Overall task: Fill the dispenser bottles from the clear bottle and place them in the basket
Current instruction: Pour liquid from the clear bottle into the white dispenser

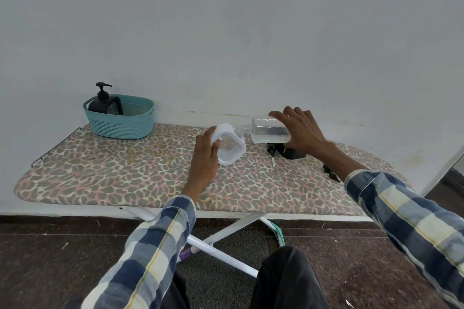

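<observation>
Near edge of the leopard-print ironing-board surface (100, 178): left hand (204, 158) wraps the white dispenser bottle (229, 144), fingers curled round its side, tilting it toward the right. Right hand (300, 130) clamps the clear bottle (270, 130) held almost horizontal, neck touching or just at the white bottle's opening; liquid inside, so pouring looks underway and this fill is not finished. Just behind the clear bottle lies a black pump head (272, 152) with its tube, beside a dark object I can't identify; another black piece (331, 173) sits near the right sleeve. Far left, the teal basket (120, 123) already holds one black dispenser bottle (103, 103), pump on. Left to do, judging: finish, cap, basket. Path to the basket shows nothing in between.
</observation>
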A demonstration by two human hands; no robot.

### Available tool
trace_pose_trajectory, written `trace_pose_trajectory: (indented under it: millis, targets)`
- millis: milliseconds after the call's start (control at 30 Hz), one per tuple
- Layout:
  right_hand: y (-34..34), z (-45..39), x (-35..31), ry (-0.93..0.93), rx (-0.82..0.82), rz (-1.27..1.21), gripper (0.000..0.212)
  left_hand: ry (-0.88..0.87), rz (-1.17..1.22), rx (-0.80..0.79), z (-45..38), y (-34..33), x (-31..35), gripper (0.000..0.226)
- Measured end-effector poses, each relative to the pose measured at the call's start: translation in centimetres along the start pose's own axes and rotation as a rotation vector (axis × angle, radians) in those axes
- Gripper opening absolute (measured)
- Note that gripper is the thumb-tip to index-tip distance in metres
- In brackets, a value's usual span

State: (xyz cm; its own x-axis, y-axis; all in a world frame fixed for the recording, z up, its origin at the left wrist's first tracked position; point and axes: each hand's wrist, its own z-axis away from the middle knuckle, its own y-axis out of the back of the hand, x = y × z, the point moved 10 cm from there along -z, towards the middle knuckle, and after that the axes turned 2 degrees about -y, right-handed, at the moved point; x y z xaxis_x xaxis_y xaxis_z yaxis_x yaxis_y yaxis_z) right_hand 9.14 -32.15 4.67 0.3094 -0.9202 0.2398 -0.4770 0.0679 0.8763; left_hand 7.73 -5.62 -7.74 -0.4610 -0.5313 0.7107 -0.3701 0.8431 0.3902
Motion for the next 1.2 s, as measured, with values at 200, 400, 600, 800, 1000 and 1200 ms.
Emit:
trace_pose_trajectory:
  millis: [200, 400, 600, 800, 1000, 1200]
  targets:
    - [-0.05, 0.03, 0.05, -0.006, 0.013, 0.006, 0.094, 0.006, 0.005, -0.003, -0.09, -0.07, -0.04, 0.045]
    - [0.08, 0.01, 0.0, -0.004, 0.015, 0.004, 0.092, 0.004, 0.009, -0.005, -0.08, -0.13, -0.15, 0.045]
    - [0.09, 0.04, -0.03, -0.006, 0.01, 0.007, 0.092, 0.003, 0.004, 0.0, -0.12, -0.07, -0.1, 0.046]
    - [0.08, -0.03, -0.04, -0.01, 0.003, 0.014, 0.095, 0.001, 0.011, -0.001, -0.11, -0.05, -0.17, 0.045]
    - [0.11, 0.01, -0.02, -0.009, 0.009, 0.014, 0.093, 0.001, 0.01, -0.005, -0.06, -0.05, -0.06, 0.045]
    - [0.19, -0.05, -0.07, -0.007, 0.006, 0.03, 0.097, -0.008, 0.021, -0.003, -0.06, 0.03, 0.1, 0.045]
